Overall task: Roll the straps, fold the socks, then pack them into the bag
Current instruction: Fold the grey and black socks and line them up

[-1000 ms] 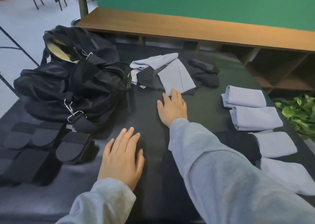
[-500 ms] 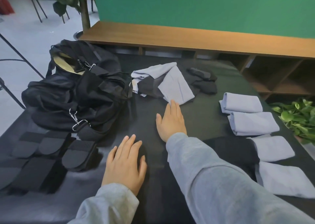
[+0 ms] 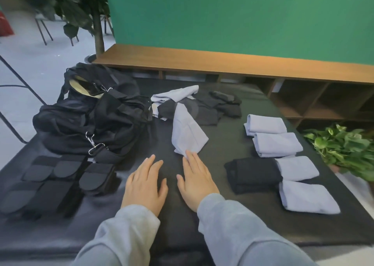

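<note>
Both hands are being laid flat, fingers straight: the left hand on the worktop, the right hand with fingertips touching a light blue sock. Folded socks are lying right, the black bag left.

Ahead I see a green wall above a long wooden shelf unit with open cubbies. A potted tree and chair legs stand on the pale floor at left; leafy plant at right.
</note>
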Action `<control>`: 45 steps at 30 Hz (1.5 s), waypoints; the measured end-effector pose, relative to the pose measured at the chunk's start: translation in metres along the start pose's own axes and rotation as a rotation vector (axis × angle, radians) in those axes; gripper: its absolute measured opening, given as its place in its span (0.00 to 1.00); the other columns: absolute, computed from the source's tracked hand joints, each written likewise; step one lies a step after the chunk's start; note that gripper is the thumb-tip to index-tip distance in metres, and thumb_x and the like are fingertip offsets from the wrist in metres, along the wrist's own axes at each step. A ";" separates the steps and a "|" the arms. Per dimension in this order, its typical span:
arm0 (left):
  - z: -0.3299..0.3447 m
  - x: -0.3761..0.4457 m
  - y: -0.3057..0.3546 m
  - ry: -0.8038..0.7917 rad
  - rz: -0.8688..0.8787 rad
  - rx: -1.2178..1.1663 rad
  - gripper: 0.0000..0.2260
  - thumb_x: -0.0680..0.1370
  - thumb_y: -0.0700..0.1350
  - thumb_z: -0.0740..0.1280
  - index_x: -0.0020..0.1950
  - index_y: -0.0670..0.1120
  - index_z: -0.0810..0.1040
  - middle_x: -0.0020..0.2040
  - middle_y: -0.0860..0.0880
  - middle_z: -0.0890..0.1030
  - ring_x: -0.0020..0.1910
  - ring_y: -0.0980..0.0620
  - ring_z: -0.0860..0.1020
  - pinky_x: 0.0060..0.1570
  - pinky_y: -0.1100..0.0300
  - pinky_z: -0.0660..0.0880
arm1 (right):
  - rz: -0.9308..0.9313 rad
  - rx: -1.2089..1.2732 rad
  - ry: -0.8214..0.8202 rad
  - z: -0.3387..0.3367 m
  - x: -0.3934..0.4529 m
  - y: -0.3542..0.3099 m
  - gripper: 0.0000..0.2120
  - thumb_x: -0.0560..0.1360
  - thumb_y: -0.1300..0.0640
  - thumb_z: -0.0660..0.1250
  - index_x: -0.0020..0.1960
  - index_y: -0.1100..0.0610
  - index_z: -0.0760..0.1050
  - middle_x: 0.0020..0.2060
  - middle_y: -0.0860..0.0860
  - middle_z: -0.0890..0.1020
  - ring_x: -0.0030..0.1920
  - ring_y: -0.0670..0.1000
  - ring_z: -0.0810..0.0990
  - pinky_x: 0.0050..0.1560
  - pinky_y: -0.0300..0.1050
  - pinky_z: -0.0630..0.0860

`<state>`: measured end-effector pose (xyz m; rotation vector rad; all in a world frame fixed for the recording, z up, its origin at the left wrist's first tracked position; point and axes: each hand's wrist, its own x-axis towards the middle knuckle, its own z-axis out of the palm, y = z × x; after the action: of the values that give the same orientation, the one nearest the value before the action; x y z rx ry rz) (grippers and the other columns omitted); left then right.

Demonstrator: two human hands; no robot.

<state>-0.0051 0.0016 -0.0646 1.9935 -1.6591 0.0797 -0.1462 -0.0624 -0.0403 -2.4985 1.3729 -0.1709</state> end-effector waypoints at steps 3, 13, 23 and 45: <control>-0.003 -0.002 0.003 0.021 0.061 -0.020 0.26 0.65 0.41 0.76 0.61 0.47 0.73 0.64 0.45 0.76 0.58 0.45 0.78 0.51 0.48 0.75 | -0.054 0.034 0.012 0.001 -0.018 -0.001 0.26 0.83 0.51 0.49 0.77 0.56 0.47 0.77 0.46 0.44 0.76 0.45 0.40 0.71 0.38 0.39; 0.000 -0.007 0.002 0.124 0.215 -0.073 0.24 0.64 0.38 0.78 0.55 0.52 0.73 0.52 0.45 0.80 0.46 0.41 0.80 0.39 0.47 0.79 | -0.242 0.094 0.131 0.010 -0.058 -0.007 0.22 0.80 0.58 0.58 0.74 0.56 0.62 0.72 0.47 0.63 0.72 0.47 0.59 0.70 0.36 0.50; -0.006 -0.006 0.003 0.042 -0.110 -0.368 0.07 0.78 0.40 0.62 0.55 0.45 0.73 0.52 0.52 0.75 0.48 0.49 0.75 0.49 0.54 0.72 | 0.028 0.393 0.316 0.010 -0.052 -0.001 0.25 0.78 0.56 0.62 0.73 0.50 0.60 0.71 0.43 0.62 0.71 0.42 0.59 0.69 0.35 0.57; -0.016 -0.008 0.007 -0.063 -0.087 -0.384 0.06 0.78 0.49 0.60 0.54 0.56 0.70 0.44 0.56 0.79 0.44 0.52 0.78 0.46 0.50 0.76 | 0.268 0.856 0.498 -0.001 -0.042 -0.003 0.08 0.76 0.53 0.65 0.43 0.47 0.65 0.38 0.42 0.74 0.38 0.42 0.73 0.37 0.34 0.69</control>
<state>-0.0093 0.0156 -0.0512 1.7842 -1.4900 -0.3133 -0.1670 -0.0259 -0.0368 -1.5918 1.3712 -1.1131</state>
